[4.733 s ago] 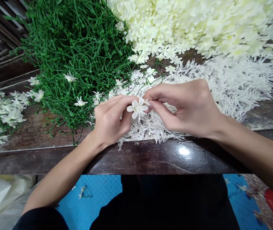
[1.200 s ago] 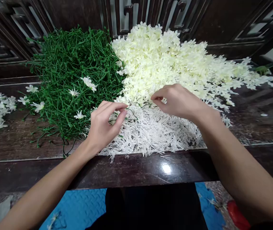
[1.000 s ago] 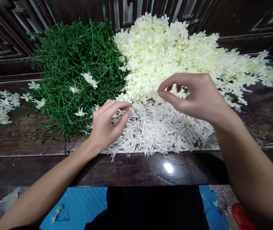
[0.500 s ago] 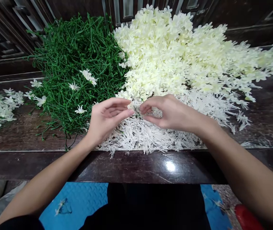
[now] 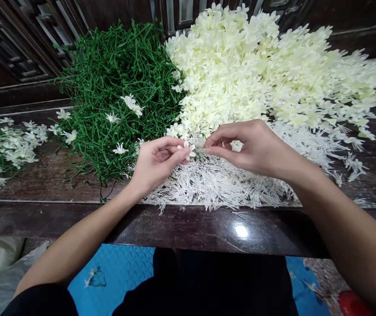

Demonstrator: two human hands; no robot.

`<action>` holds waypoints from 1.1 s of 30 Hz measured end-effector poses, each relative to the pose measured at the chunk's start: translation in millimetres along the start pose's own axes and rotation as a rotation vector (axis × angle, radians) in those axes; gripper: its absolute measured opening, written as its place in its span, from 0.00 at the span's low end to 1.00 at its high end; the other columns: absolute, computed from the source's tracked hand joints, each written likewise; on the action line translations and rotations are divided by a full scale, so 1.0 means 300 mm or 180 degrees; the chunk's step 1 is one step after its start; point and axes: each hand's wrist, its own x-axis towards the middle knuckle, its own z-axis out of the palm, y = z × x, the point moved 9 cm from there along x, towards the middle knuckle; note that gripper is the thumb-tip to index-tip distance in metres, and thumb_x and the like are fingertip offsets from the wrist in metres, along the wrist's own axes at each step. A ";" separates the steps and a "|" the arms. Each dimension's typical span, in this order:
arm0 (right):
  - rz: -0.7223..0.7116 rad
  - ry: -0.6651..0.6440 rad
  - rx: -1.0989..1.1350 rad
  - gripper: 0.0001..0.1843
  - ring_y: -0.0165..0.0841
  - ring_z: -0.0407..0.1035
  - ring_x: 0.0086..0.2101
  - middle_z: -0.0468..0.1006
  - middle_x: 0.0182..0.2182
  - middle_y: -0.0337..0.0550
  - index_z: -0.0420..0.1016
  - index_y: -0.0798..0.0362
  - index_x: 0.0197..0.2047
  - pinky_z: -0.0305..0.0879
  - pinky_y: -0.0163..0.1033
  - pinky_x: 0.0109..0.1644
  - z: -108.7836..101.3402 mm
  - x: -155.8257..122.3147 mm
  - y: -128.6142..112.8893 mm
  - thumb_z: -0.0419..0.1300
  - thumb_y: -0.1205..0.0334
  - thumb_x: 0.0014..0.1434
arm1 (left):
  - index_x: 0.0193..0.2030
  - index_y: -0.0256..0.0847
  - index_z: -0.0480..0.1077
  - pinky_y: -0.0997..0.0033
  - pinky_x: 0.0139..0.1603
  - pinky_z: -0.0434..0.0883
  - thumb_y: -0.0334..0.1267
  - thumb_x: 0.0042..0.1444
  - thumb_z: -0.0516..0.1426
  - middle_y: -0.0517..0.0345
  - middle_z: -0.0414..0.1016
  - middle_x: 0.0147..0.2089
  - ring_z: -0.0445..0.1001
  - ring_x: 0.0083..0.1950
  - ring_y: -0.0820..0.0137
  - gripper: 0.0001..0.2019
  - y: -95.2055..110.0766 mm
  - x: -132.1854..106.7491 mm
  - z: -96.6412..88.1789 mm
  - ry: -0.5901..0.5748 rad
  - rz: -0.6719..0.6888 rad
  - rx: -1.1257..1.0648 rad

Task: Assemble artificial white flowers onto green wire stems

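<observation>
White, the flower [image 5: 192, 152] sits mid-view, pinched by the left hand [image 5: 157, 164]; whether the right hand [image 5: 254, 147], at three o'clock, grips anything is unclear. Blooms [image 5: 13, 147] at nine look complete; stems [image 5: 122, 70] at ten, petals [image 5: 237, 74] at one, filaments [image 5: 214, 186] at five seem unused.

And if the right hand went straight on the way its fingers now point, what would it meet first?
Most likely the white flower pinched in the left hand, which the right hand points toward; depth is unclear from one view, so it might pass just over it.
</observation>
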 end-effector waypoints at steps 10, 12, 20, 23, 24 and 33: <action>0.0031 0.0636 0.1361 0.09 0.36 0.77 0.32 0.81 0.33 0.42 0.80 0.50 0.37 0.79 0.47 0.39 -0.037 -0.009 0.002 0.72 0.60 0.52 | 0.32 0.37 0.74 0.76 0.32 0.80 0.33 0.50 0.68 0.59 0.79 0.30 0.79 0.29 0.76 0.07 -0.020 -0.004 -0.011 0.0182 -0.0109 -0.0208; -0.0052 0.0706 0.1494 0.07 0.36 0.78 0.31 0.82 0.32 0.41 0.82 0.49 0.36 0.80 0.47 0.39 -0.037 -0.010 -0.007 0.72 0.60 0.52 | 0.34 0.38 0.73 0.76 0.31 0.80 0.31 0.49 0.67 0.60 0.79 0.29 0.79 0.29 0.75 0.08 -0.025 -0.004 -0.007 0.0187 -0.0179 -0.0363; -0.0415 0.0906 0.1472 0.08 0.34 0.77 0.30 0.83 0.29 0.37 0.83 0.46 0.31 0.79 0.43 0.35 -0.011 -0.026 -0.066 0.72 0.70 0.51 | 0.34 0.37 0.78 0.72 0.37 0.83 0.30 0.48 0.68 0.59 0.81 0.33 0.82 0.32 0.72 0.06 -0.039 -0.007 0.001 0.0114 -0.0288 -0.0545; -0.0433 0.1139 0.1283 0.08 0.36 0.77 0.30 0.83 0.29 0.37 0.83 0.44 0.30 0.78 0.45 0.35 -0.014 -0.035 -0.071 0.71 0.69 0.51 | 0.37 0.37 0.80 0.69 0.43 0.83 0.31 0.51 0.67 0.57 0.83 0.35 0.83 0.35 0.70 0.06 -0.036 -0.014 0.010 0.0023 -0.0295 -0.0614; -0.0423 0.1244 0.1178 0.08 0.36 0.77 0.29 0.83 0.29 0.37 0.83 0.44 0.30 0.78 0.46 0.34 -0.019 -0.039 -0.070 0.71 0.69 0.52 | 0.38 0.37 0.80 0.68 0.44 0.83 0.31 0.52 0.66 0.57 0.83 0.35 0.84 0.36 0.69 0.06 -0.033 -0.015 0.013 -0.0006 -0.0283 -0.0661; -0.0494 0.1579 0.0816 0.07 0.37 0.78 0.31 0.84 0.29 0.35 0.82 0.42 0.30 0.75 0.45 0.34 -0.036 -0.053 -0.073 0.68 0.67 0.54 | 0.39 0.38 0.80 0.65 0.48 0.83 0.32 0.53 0.65 0.55 0.83 0.40 0.83 0.39 0.68 0.06 -0.029 -0.011 0.014 -0.0077 -0.0164 -0.0587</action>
